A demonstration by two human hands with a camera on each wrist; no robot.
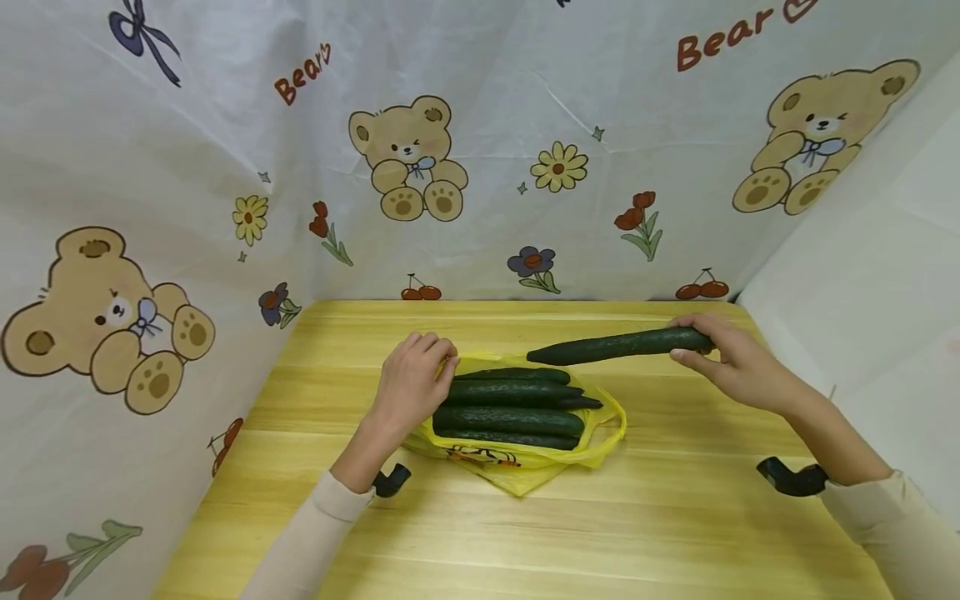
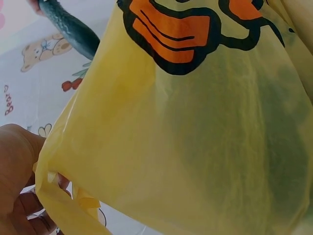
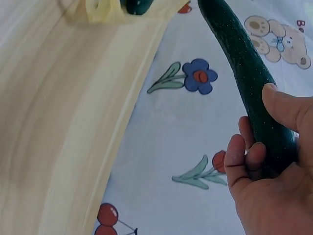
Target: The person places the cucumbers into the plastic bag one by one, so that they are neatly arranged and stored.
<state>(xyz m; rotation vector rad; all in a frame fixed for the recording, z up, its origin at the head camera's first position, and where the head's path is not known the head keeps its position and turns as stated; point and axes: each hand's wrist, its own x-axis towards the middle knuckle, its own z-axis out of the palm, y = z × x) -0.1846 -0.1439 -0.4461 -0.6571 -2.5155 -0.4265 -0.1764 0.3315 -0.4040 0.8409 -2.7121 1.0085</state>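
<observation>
My right hand (image 1: pixel 738 367) grips a long dark green cucumber (image 1: pixel 611 346) by its right end and holds it over the table, its left tip beside the bag's upper edge. In the right wrist view the thumb and fingers wrap round the cucumber (image 3: pixel 239 63). A yellow plastic bag (image 1: pixel 525 479) lies on its side with its mouth toward the right. Several cucumbers (image 1: pixel 510 419) lie side by side in it. My left hand (image 1: pixel 412 379) pinches the bag's upper left edge; the left wrist view shows fingers (image 2: pixel 29 210) curled at the yellow plastic (image 2: pixel 122 147).
The light wooden table (image 1: pixel 637 533) runs back to a white cloth wall (image 1: pixel 495 50) printed with bears and flowers. A plain white wall (image 1: pixel 885 275) stands on the right. Black curved wrist pieces (image 1: pixel 791 477) sit by each forearm.
</observation>
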